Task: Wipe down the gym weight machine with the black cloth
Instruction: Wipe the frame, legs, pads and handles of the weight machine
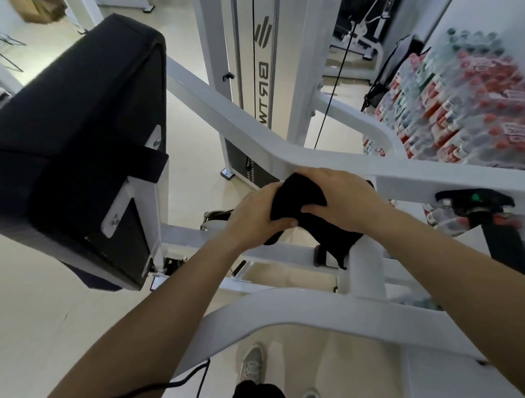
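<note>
The black cloth point(300, 197) is bunched between both my hands at the middle of the view, with a loose end hanging down over a white upright tube. My left hand point(256, 214) grips its left side and my right hand point(341, 196) is closed over its top right. The hands rest against the white frame point(252, 121) of the weight machine, where a slanted bar meets a horizontal bar. The machine's black padded seat back point(74, 140) fills the left side.
The weight stack tower point(251, 80) with a black cable stands behind. Shrink-wrapped packs of bottles point(460, 102) are piled at the right. A black handle grip point(500, 238) sticks out at right. A curved white bar point(319, 313) crosses below my arms; my shoes are on the beige floor.
</note>
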Available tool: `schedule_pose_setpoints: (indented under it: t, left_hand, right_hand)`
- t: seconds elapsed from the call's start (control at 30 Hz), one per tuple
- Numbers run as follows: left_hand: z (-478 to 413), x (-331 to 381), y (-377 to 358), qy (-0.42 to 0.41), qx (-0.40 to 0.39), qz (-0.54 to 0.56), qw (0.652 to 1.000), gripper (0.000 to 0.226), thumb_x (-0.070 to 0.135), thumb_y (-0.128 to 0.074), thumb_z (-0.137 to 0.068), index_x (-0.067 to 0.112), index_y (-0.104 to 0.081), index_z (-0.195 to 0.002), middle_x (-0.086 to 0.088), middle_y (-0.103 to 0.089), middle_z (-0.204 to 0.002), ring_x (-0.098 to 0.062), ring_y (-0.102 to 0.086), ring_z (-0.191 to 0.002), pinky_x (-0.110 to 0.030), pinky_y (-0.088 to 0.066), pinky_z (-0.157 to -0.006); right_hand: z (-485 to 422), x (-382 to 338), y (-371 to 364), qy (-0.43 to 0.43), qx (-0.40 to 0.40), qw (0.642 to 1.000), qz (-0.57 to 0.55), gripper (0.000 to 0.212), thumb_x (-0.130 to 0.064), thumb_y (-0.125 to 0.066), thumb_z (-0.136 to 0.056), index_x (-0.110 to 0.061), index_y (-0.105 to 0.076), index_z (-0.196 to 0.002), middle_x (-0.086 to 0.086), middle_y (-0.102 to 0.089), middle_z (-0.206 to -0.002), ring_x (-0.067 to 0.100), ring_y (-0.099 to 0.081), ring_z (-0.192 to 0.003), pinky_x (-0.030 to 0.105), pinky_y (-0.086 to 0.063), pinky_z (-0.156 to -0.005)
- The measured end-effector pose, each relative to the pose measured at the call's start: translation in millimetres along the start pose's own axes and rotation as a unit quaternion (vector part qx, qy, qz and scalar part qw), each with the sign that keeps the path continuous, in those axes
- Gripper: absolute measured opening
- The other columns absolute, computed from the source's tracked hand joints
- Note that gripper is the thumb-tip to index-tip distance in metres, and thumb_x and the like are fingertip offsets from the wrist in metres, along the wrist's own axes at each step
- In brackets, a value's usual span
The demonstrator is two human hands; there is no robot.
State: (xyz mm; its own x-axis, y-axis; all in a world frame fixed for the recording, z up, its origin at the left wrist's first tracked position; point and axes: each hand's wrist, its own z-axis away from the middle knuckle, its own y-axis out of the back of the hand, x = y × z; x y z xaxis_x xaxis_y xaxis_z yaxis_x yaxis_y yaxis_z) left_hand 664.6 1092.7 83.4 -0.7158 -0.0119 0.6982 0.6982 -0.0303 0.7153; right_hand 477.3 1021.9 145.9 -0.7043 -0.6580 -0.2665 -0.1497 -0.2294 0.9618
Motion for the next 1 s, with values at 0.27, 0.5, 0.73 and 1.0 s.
schedule_pose_setpoints:
  t: [0.27, 0.5, 0.73, 1.0]
  left_hand:
    - [-13, -4, -8, -0.007, 0.033, 0.043, 0.998, 0.043, 0.033, -0.079, -0.079, 0.021, -0.06, -0.115, 0.006, -0.068, -0.103, -0.013, -0.059, -0.092, -0.029, -0.041, -0.074]
    - [-13, -20, 7, -0.019, -0.001, 0.021, 1.0, 0.032, 0.023, -0.078, -0.08, 0.019, -0.063, -0.108, 0.003, -0.069, -0.092, -0.02, -0.062, -0.087, -0.038, -0.049, -0.077]
    - [-16, -5, -4, -0.023, 0.022, 0.06, 0.998, 0.039, 0.029, -0.078, -0.082, 0.019, -0.061, -0.115, 0.009, -0.067, -0.103, -0.011, -0.058, -0.091, -0.025, -0.045, -0.076]
    - [-9, -25, 8, 0.004, 0.02, -0.019, 1.0, 0.038, 0.031, -0.078, -0.08, 0.021, -0.062, -0.113, 0.004, -0.067, -0.094, -0.021, -0.06, -0.09, -0.033, -0.042, -0.072]
  right_hand:
    - [10, 1, -1, -0.017, 0.022, 1.0, 0.011, 0.057, -0.041, -0.066, -0.091, -0.029, -0.046, -0.144, -0.005, -0.058, -0.139, 0.023, -0.055, -0.124, 0.041, -0.047, -0.098]
    - [-1, -11, -7, -0.036, 0.057, 0.998, -0.007, 0.048, -0.046, -0.07, -0.086, -0.027, -0.058, -0.129, -0.004, -0.068, -0.121, 0.023, -0.062, -0.111, 0.035, -0.048, -0.09]
    - [16, 5, 0, -0.022, 0.018, 1.0, 0.004, 0.057, -0.036, -0.067, -0.092, -0.023, -0.048, -0.144, 0.0, -0.058, -0.138, 0.026, -0.052, -0.127, 0.041, -0.044, -0.1]
    - [6, -18, -9, -0.047, 0.062, 0.997, 0.029, 0.051, -0.047, -0.066, -0.09, -0.02, -0.055, -0.132, 0.001, -0.065, -0.125, 0.026, -0.059, -0.114, 0.038, -0.046, -0.093]
